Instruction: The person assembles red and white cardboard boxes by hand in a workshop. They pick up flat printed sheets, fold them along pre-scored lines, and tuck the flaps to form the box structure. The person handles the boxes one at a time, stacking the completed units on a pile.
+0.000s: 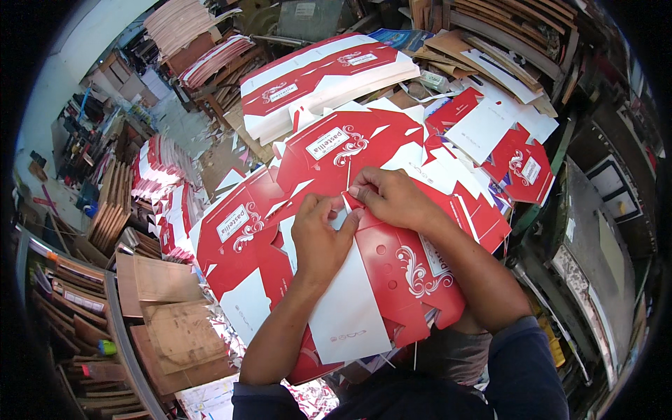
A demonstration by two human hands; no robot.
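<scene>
A flat die-cut carton sheet, red with white swirls and a white panel, lies in front of me over a heap of similar sheets. With fingers and thumb pinched at its upper edge, my left hand grips the sheet beside the white panel. Just to the right, my right hand is closed on the same edge, its thumb and bent index finger near a narrow white strip. The fingertips of both hands almost meet there. Another red carton sheet spreads out beyond my hands, and one more lies to the left.
A tall stack of red and white sheets stands behind the heap. Loose cartons lie at the right rear. A grey metal machine part borders the right side. Wooden boards and a shelf rack stand left.
</scene>
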